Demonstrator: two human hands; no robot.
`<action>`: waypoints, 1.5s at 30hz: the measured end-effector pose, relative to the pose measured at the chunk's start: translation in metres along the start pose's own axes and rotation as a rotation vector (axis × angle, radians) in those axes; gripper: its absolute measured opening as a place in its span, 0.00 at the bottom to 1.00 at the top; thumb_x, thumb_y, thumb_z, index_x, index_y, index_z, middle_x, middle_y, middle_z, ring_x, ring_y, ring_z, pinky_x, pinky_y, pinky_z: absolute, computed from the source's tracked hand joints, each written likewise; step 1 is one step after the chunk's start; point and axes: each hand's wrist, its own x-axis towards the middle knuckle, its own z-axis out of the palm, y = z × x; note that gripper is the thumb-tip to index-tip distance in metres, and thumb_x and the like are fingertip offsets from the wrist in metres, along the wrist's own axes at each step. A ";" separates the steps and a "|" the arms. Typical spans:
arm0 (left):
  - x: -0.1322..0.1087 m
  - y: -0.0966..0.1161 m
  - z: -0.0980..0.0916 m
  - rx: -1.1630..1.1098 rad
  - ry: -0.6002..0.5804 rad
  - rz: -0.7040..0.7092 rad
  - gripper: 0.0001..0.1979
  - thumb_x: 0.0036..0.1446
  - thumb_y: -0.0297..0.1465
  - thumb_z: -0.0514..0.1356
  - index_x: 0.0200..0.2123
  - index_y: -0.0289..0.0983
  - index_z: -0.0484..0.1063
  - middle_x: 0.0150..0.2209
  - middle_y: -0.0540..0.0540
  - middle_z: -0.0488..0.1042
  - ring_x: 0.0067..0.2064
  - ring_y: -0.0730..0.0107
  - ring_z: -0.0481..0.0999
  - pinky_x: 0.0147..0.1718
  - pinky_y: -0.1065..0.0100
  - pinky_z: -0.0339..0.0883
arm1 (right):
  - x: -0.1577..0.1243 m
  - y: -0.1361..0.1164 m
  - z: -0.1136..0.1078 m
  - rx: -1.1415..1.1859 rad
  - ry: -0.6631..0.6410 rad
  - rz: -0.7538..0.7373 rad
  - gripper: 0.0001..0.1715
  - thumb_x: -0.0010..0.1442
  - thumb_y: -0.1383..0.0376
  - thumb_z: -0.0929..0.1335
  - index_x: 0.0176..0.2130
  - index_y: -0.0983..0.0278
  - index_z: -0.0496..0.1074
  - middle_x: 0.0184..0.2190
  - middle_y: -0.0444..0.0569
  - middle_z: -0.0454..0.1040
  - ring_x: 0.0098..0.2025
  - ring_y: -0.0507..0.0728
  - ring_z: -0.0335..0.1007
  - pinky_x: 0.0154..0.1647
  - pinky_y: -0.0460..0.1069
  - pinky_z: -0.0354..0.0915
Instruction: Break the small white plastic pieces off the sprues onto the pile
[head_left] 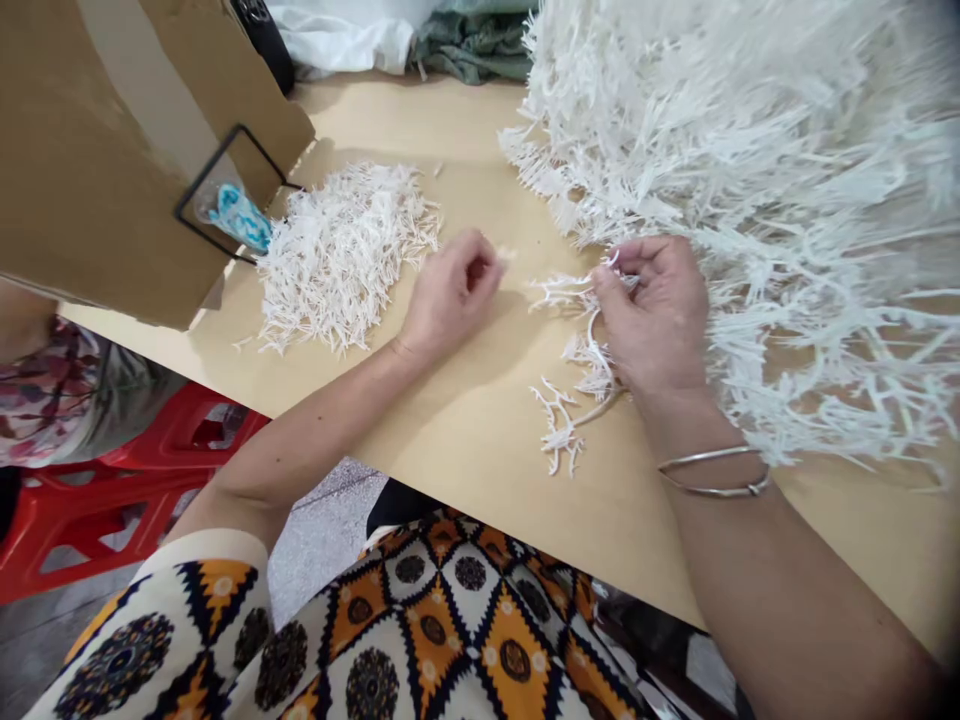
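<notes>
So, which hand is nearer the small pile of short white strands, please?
Left: the left hand is just right of the pile; the right hand is farther right.

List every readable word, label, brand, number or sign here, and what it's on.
None: no legible text anywhere in the view.
Cardboard box and its tape strip: no lettering visible.
Blue item by the wire frame: blue marks, no letters I can make out.
Small white pile and large white heap: no labels visible.
Patterned clothing: shapes only.
</notes>
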 end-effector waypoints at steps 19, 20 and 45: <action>-0.004 0.015 -0.001 0.120 -0.297 0.104 0.10 0.71 0.40 0.61 0.41 0.41 0.78 0.45 0.50 0.80 0.50 0.65 0.76 0.56 0.55 0.52 | -0.021 -0.019 0.019 0.117 -0.263 -0.085 0.18 0.58 0.67 0.73 0.48 0.56 0.71 0.42 0.47 0.76 0.43 0.57 0.77 0.46 0.57 0.76; -0.004 0.015 -0.002 0.120 -0.308 0.105 0.10 0.71 0.38 0.61 0.40 0.41 0.78 0.44 0.50 0.80 0.48 0.67 0.77 0.55 0.56 0.51 | -0.021 -0.019 0.020 0.107 -0.260 -0.080 0.18 0.58 0.67 0.73 0.48 0.57 0.71 0.41 0.47 0.76 0.43 0.57 0.77 0.44 0.56 0.76; 0.012 -0.050 -0.014 0.145 0.251 -0.047 0.22 0.66 0.53 0.60 0.52 0.44 0.66 0.55 0.39 0.67 0.51 0.60 0.72 0.49 0.55 0.71 | -0.022 -0.029 0.012 0.122 -0.392 0.002 0.22 0.58 0.70 0.69 0.51 0.54 0.68 0.44 0.47 0.72 0.41 0.56 0.71 0.42 0.55 0.72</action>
